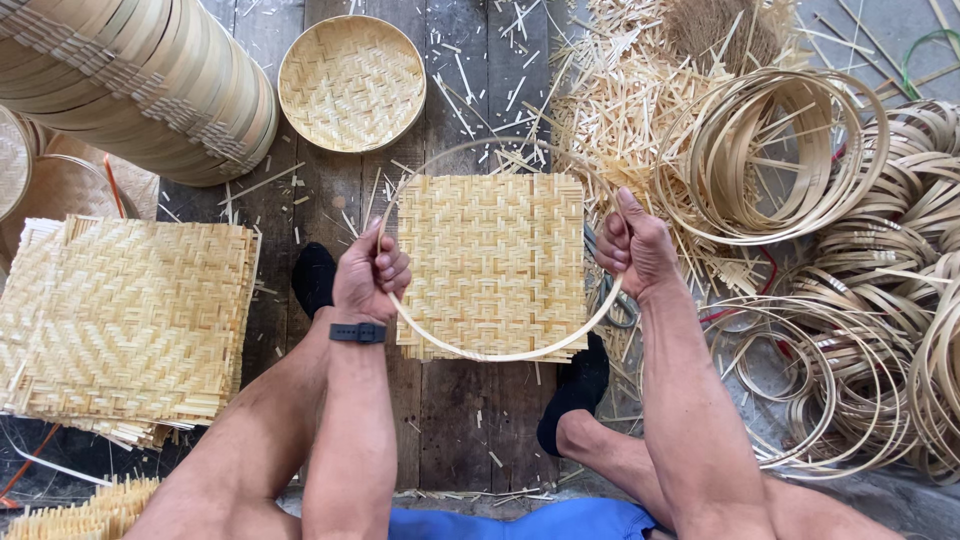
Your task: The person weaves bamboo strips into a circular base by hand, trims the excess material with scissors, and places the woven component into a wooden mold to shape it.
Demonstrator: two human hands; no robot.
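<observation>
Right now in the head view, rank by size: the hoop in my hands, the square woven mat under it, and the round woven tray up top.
1. Hoop and square woven mat: near alike, unsure.
2. Round woven tray: smallest, though farther from the camera.

Two hands are holding a thin bamboo hoop (500,352) over a square woven mat (490,262) on a plank floor (455,420).

The left hand (368,275) is gripping the hoop's left side, a dark band (357,333) sitting on its wrist, while the right hand (635,245) is clasping the right side with the thumb pointing up. A stack of woven mats (130,325) is lying to the left, a finished round tray (351,82) is resting beyond the mat, and stacked trays (150,85) are leaning at the upper left. Coiled bamboo rings (780,150) and loose splints (610,100) are piling up on the right. Both feet in dark socks (314,278) are resting beside the mat.
</observation>
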